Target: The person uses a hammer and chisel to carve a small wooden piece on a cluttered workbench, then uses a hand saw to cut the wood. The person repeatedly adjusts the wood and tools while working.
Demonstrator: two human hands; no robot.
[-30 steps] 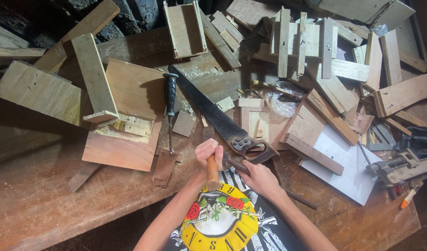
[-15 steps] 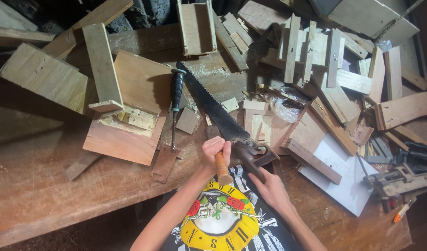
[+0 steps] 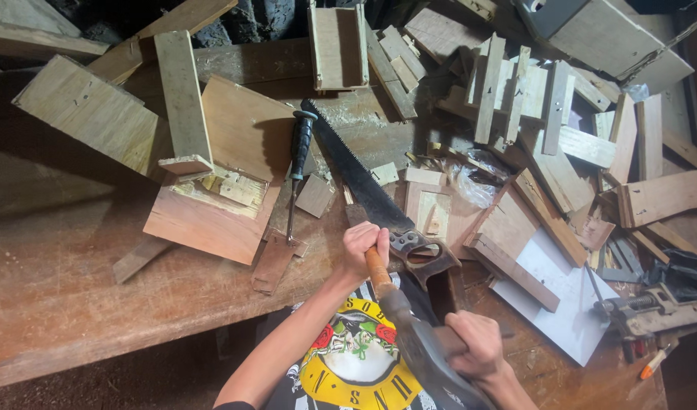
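My left hand [image 3: 364, 249] is closed round the top end of an orange-brown wooden handle [image 3: 376, 272]. The handle runs down toward my body into a dark grey metal head [image 3: 418, 348], like a hatchet's. My right hand [image 3: 474, 345] is closed against the right side of that head, on a dark piece I cannot make out. Just beyond my left hand lies a handsaw [image 3: 364, 182] on the workbench [image 3: 75, 304], its dark handle [image 3: 423, 257] beside my knuckles and its toothed blade pointing away to the upper left.
A black-handled screwdriver [image 3: 300, 148] lies left of the saw. Plywood boards [image 3: 212, 220], planks [image 3: 183, 91] and an open wooden box [image 3: 337, 45] cover the back. Several slats are heaped at right [image 3: 531, 99], with a white sheet [image 3: 561, 296] and a metal tool [image 3: 652, 307] at the far right.
My right hand has dropped from beside the saw handle toward my body, and the grey tool head has come into view. My left hand keeps its hold on the wooden handle.
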